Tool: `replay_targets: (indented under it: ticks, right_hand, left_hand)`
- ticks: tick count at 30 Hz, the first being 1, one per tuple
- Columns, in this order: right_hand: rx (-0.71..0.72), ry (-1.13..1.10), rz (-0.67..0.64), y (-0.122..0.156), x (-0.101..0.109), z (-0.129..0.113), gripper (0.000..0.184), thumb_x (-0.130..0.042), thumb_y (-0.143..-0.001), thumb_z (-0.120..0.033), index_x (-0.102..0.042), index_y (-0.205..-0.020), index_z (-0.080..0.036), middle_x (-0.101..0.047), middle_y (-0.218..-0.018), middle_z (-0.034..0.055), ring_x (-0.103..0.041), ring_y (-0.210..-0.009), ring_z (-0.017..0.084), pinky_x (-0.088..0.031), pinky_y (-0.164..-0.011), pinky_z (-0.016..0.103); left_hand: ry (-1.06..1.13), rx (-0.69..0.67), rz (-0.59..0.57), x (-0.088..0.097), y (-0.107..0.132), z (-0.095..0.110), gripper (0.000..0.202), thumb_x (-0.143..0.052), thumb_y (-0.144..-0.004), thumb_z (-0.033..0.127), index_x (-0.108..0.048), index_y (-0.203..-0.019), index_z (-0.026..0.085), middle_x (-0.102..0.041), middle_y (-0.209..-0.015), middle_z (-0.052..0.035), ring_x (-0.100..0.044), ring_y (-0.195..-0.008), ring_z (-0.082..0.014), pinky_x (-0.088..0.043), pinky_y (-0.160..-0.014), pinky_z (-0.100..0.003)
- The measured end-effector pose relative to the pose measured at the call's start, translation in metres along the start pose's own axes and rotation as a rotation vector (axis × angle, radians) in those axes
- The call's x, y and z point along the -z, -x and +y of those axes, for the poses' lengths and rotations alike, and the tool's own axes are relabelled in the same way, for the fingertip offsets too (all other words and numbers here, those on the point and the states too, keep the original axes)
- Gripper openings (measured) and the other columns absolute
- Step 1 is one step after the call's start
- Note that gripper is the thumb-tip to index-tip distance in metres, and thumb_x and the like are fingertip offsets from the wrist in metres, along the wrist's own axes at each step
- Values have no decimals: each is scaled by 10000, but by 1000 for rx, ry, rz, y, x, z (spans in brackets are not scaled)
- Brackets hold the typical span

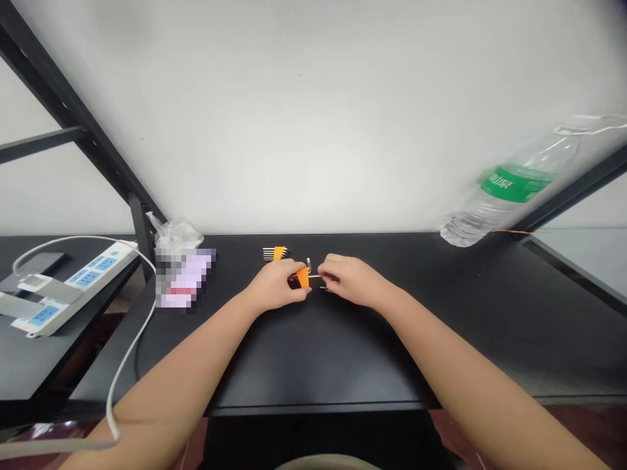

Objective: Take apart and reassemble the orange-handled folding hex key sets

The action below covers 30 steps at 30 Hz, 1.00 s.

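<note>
My left hand (277, 287) is closed on a small orange piece (304, 277) with thin metal pins sticking out to the right. My right hand (350, 279) is closed in a pinch on those pins, right beside the orange piece. Both hands rest on the black table (318, 352) near its far edge. Just behind my left hand lies a second orange piece with a row of dark pins (275, 253).
A clear water bottle with a green label (509, 192) stands at the back right. A blurred-out packet (183, 277) and a crumpled clear bag (176, 232) sit at the left. A white power strip (73, 287) with its cable lies on a side shelf.
</note>
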State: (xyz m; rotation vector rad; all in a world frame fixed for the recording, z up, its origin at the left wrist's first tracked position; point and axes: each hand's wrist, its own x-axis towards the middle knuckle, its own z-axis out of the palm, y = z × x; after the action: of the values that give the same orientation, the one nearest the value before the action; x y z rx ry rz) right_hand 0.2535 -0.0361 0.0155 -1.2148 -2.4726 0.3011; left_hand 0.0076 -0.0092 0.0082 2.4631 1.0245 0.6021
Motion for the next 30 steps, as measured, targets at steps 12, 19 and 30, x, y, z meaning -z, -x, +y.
replay_targets:
  ticks: [12, 19, 30]
  right_hand:
    - [31, 33, 8, -1, -2, -6, 143, -532, -965, -137, -653, -928, -202, -599, -943, 42, -554, -747, 142, -417, -685, 279]
    - [-143, -478, 163, -8, -15, -15, 219, -593, -899, -170, -581, -1109, -233, -621, -1120, 56, -657, -836, 156, -535, -725, 308]
    - [-379, -968, 143, -13, -30, -9, 232, -697, -889, -404, -669, -964, -186, -751, -825, 57, -742, -765, 208, -614, -773, 372]
  left_hand:
    - [-13, -46, -19, 0, 0, 2, 212, -740, -797, 379, -630, -867, 212, -610, -827, -13, -562, -750, -171, -439, -691, -281]
    - [33, -22, 8, -1, -1, 1, 176, -718, -808, 351, -637, -875, 210, -607, -798, -5, -548, -720, -158, -416, -659, -272]
    - [11, -13, 72, 1, -1, 0, 192, -690, -819, 355, -578, -788, 203, -587, -751, 0, -514, -680, -147, -389, -640, -271]
